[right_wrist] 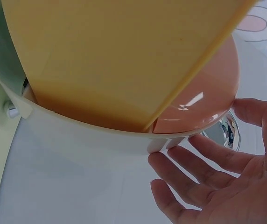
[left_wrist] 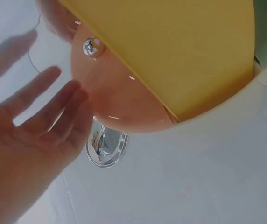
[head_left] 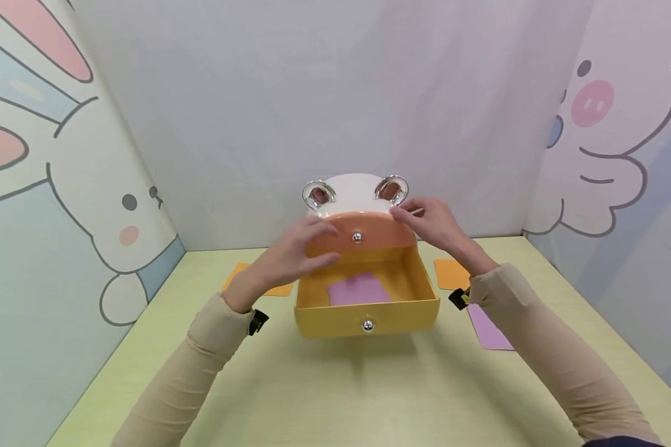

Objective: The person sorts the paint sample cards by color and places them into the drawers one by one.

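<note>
A small drawer cabinet [head_left: 353, 189] with a white shell and two silver ears stands at the back of the table. Its yellow drawer [head_left: 330, 321] is pulled well out, with a purple sheet [head_left: 360, 290] lying inside. Above it, the peach drawer [head_left: 388, 233] is closed. My right hand [head_left: 433, 223] holds the cabinet's upper right edge, thumb at the peach front and fingers along the white side. My left hand [head_left: 287, 251] is over the yellow drawer's left side, its spread fingers close to the peach front and holding nothing.
Orange cards lie left [head_left: 235, 273] and right [head_left: 451, 273] of the cabinet. A purple card [head_left: 489, 329] lies by the right forearm. A green lower section [right_wrist: 5, 65] shows beneath the yellow drawer. Walls with cartoon animals enclose the table [head_left: 335, 397].
</note>
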`<state>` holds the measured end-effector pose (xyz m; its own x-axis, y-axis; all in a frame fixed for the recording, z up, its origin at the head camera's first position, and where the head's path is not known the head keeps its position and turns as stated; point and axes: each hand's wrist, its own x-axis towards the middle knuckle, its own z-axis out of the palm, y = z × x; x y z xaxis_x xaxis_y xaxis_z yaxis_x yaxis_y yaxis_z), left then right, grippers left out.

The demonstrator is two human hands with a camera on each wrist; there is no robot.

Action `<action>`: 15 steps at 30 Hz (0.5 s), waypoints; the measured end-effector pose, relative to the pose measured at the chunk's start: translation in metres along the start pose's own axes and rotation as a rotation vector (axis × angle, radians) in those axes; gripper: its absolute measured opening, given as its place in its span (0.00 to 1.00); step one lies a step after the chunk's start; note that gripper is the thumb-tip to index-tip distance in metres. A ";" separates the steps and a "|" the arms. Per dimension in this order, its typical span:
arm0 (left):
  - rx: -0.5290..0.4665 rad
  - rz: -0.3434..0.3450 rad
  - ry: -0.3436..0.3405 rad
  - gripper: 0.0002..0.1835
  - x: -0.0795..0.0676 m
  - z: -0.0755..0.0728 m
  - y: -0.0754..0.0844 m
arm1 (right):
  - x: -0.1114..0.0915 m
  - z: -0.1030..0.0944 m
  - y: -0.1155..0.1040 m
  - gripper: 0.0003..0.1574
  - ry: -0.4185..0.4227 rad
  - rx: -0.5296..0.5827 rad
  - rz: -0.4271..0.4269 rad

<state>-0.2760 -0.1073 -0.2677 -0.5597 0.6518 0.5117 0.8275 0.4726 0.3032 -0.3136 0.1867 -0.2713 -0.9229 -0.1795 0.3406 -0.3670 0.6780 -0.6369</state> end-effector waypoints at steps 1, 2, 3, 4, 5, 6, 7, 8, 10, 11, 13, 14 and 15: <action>0.006 -0.010 0.068 0.17 0.001 0.001 -0.002 | 0.000 -0.001 0.001 0.27 0.000 -0.001 -0.004; 0.015 -0.027 0.130 0.16 0.002 0.001 -0.004 | -0.001 -0.002 0.002 0.27 -0.002 -0.005 -0.007; 0.029 -0.048 0.182 0.16 0.002 0.002 -0.007 | -0.001 -0.003 0.003 0.27 -0.002 -0.006 -0.008; 0.041 -0.067 0.217 0.16 0.002 0.003 -0.010 | -0.002 -0.004 0.005 0.27 0.001 -0.008 -0.008; 0.050 -0.088 0.240 0.16 0.003 0.005 -0.013 | -0.004 -0.006 0.007 0.28 0.005 -0.016 -0.010; 0.058 -0.109 0.254 0.16 0.003 0.006 -0.015 | -0.006 -0.007 0.011 0.28 0.012 -0.023 -0.009; 0.062 -0.129 0.261 0.17 0.003 0.007 -0.018 | -0.008 -0.009 0.015 0.29 0.021 -0.034 -0.004; 0.060 -0.143 0.265 0.17 0.002 0.009 -0.021 | -0.011 -0.011 0.020 0.30 0.029 -0.042 0.002; 0.045 -0.173 0.266 0.16 0.002 0.011 -0.027 | -0.017 -0.016 0.030 0.32 0.045 -0.056 0.021; 0.032 -0.183 0.269 0.15 0.001 0.013 -0.030 | -0.020 -0.019 0.036 0.33 0.049 -0.060 0.033; 0.005 -0.198 0.280 0.14 0.000 0.015 -0.035 | -0.026 -0.024 0.048 0.34 0.047 -0.074 0.060; -0.004 -0.203 0.284 0.14 -0.001 0.015 -0.037 | -0.029 -0.026 0.055 0.35 0.042 -0.084 0.072; -0.010 -0.206 0.288 0.13 -0.002 0.016 -0.038 | -0.032 -0.028 0.062 0.36 0.033 -0.096 0.082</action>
<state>-0.3072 -0.1174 -0.2931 -0.6808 0.3482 0.6444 0.6996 0.5698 0.4312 -0.3035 0.2546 -0.3025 -0.9442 -0.0983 0.3143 -0.2765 0.7551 -0.5944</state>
